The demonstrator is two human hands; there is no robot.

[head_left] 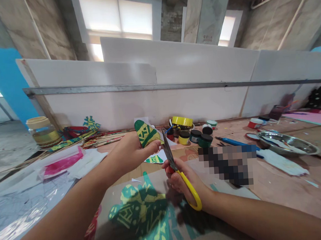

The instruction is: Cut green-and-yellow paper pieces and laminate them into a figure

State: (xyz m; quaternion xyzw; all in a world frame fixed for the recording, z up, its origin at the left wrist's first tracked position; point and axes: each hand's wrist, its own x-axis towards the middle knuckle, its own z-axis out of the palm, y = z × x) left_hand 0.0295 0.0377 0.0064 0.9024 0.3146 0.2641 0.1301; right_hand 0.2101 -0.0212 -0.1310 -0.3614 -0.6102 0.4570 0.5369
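Note:
My left hand (140, 152) pinches a painted paper cutout (146, 133) in green and yellow, holding it above the table. In my right hand (184, 178) are scissors (192, 194) with a yellow handle, their blades pointing up beside the cutout's right edge. Whether the blades touch the paper I cannot tell. Just under my left hand lies another painted paper piece (155, 159) with white margins. Below both hands, a large green and yellow painted design (142, 204) shows on a sheet, partly in shadow.
Paint jars (183, 137) and a yellow tape roll (182, 121) stand behind my hands. A metal bowl (289, 143) and a white cloth (284, 161) are on the right. To the left are a glass jar (43, 132), thin sticks (104, 139) and plastic sheets (27, 207). A white partition (138, 107) closes the back.

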